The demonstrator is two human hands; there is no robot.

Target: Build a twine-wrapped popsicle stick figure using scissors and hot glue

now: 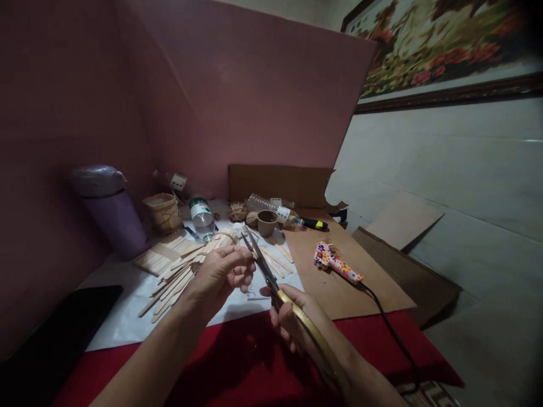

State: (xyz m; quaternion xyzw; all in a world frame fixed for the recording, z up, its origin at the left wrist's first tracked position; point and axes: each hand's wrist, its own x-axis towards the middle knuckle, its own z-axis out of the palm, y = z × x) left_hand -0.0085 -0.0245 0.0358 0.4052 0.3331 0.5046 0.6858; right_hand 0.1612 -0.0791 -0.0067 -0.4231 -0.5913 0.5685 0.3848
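My right hand (pixel 297 319) is closed round the gold handles of a pair of scissors (pixel 262 261), whose blades point up and away and stand apart. My left hand (pixel 224 272) is pinched just left of the blades, its fingers pressed together on something small that I cannot make out. Beneath the left hand lie several wooden craft sticks (pixel 178 280), spread loosely on a white sheet (pixel 123 316).
A floral-patterned glue gun (pixel 337 263) with a black cord lies on brown cardboard (pixel 339 288). At the back stand a small brown cup (pixel 267 222), plastic bottles (pixel 202 216), twine balls (pixel 238 211), a woven basket (pixel 163 212) and a purple bin (pixel 112 212). A red cloth (pixel 237 367) covers the near edge.
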